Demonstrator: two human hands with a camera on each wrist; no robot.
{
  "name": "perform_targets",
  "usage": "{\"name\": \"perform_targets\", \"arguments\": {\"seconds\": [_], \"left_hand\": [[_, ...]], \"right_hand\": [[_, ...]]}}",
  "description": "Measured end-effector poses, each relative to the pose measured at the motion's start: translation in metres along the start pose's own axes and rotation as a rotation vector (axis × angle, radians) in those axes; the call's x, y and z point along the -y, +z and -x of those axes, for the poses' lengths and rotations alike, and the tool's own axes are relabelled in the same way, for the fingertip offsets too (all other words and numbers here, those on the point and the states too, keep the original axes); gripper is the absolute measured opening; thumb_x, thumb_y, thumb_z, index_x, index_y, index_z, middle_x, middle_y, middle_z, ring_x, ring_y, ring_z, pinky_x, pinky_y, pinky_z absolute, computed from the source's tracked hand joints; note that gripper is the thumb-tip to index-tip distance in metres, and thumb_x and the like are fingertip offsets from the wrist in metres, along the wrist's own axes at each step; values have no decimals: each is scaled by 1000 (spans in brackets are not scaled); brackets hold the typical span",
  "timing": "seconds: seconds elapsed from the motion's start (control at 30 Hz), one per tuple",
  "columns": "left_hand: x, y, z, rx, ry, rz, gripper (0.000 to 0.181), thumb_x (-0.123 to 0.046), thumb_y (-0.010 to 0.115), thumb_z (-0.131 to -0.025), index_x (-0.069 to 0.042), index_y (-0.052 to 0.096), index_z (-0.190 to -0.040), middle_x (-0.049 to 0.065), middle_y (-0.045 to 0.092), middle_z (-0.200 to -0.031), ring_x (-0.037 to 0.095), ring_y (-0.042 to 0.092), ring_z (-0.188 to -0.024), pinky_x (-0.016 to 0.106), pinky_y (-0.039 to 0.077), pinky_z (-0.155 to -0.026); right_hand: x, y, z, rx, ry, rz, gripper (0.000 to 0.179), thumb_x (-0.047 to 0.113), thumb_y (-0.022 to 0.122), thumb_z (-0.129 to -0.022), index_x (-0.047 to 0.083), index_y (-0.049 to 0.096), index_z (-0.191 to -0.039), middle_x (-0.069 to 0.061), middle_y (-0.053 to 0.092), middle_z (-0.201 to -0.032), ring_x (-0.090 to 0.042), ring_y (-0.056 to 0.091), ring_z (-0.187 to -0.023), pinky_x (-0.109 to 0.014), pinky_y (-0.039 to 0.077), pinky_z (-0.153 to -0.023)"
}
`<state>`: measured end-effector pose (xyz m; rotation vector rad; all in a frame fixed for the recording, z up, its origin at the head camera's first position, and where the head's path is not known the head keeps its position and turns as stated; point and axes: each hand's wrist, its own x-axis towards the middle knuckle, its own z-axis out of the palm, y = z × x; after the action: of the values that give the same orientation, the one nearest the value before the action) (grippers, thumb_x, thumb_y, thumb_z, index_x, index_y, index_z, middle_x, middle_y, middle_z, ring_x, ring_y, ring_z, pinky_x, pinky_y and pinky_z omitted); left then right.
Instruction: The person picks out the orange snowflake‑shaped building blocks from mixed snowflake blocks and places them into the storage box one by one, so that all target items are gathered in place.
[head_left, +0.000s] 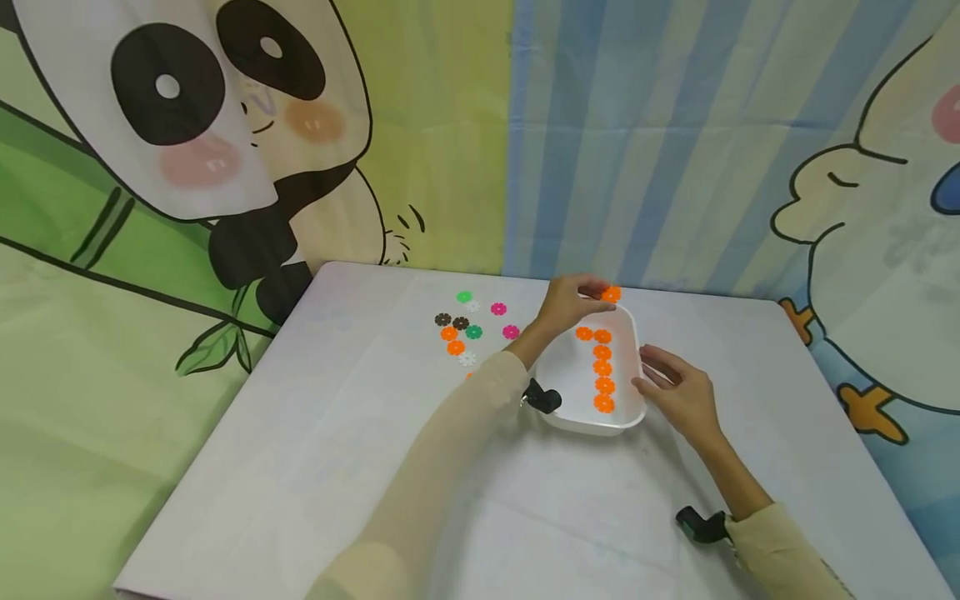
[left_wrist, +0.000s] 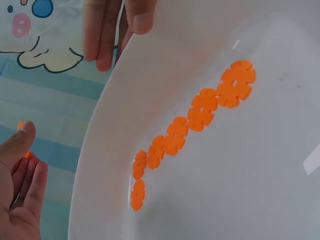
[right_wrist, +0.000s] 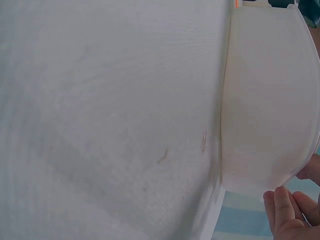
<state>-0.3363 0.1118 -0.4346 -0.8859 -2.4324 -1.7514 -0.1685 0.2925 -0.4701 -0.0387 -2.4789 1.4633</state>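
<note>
We see one bright orange, flower-shaped plastic disc (head_left: 612, 294) at the far end of the white plastic tray with rounded corners (head_left: 583, 427); from the head view it appears at the far rim. The left hand (head_left: 568, 305) pinches this disc between thumb and fingers. Inside the tray we count six matching orange discs (head_left: 602, 367) lying flat: five form a column that runs toward the near end, and the sixth sits to the left of the column's far end — together they bend like a hook. At the tray's right side, the right hand (head_left: 681, 393) is at the rim with its thumb and fingers parted, fingers fairly straight. To the left of the tray, we find loose flower-shaped discs in orange, brown, pink, green and white (head_left: 461, 323) scattered across the white tabletop (head_left: 315, 450); one more orange disc is mostly hidden by the left sleeve (head_left: 450, 442). Each wrist carries a small black device (head_left: 701, 525). Behind everything we see a printed fabric backdrop (head_left: 442, 133) — a panda on the left, blue stripes farther right.
</note>
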Motion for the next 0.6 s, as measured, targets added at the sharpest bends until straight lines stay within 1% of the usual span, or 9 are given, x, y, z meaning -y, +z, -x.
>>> {"name": "perform_targets", "arguments": {"seconds": [0.1, 0.27, 0.37, 0.43, 0.5, 0.6], "left_hand": [[5, 2, 3, 35, -4, -46, 34, -22, 82, -79, -10, 72, -110, -4, 70, -99, 4, 63, -87, 13, 50, -76], [11, 1, 5, 104, -7, -114, 35, -19, 80, -82, -9, 71, -114, -2, 70, -102, 5, 63, -89, 12, 49, -78], [13, -3, 4, 172, -4, -178, 38, -18, 79, -83, -8, 70, -118, -1, 70, -104, 6, 62, -90, 11, 48, -78], [14, -5, 4, 229, 0, -228, 39, -17, 78, -84, -9, 69, -121, -1, 70, -106, 7, 62, -91, 10, 48, -78], [17, -7, 4, 281, 22, -281, 39, -16, 78, -85, -9, 69, -122, 0, 69, -107, 8, 61, -92, 10, 47, -77], [22, -9, 3, 346, 53, -325, 37, -15, 76, -85, -9, 70, -121, 0, 68, -108, 10, 61, -93, 9, 47, -77]], "right_hand": [[0, 1, 0, 2, 6, -5, 58, 7, 76, -84, -1, 53, -137, -17, 55, -136, -35, 56, -121, -17, 48, -84], [-1, 2, 0, 1, -2, -27, 57, 5, 76, -83, -1, 54, -136, -17, 56, -136, -34, 56, -121, -17, 48, -84], [-2, 2, 0, 5, -10, -34, 57, 6, 76, -84, -1, 54, -136, -17, 55, -136, -35, 56, -122, -17, 48, -85], [-2, 2, 0, 8, -9, -35, 57, 7, 76, -84, 0, 54, -136, -17, 55, -136, -35, 55, -122, -17, 47, -85], [-2, 1, 0, 8, -7, -31, 57, 8, 77, -84, 0, 54, -136, -16, 55, -136, -34, 55, -122, -17, 47, -86], [-1, 1, -1, 7, -1, -31, 57, 7, 77, -83, 0, 54, -136, -17, 56, -135, -35, 56, -121, -17, 47, -85]]}}
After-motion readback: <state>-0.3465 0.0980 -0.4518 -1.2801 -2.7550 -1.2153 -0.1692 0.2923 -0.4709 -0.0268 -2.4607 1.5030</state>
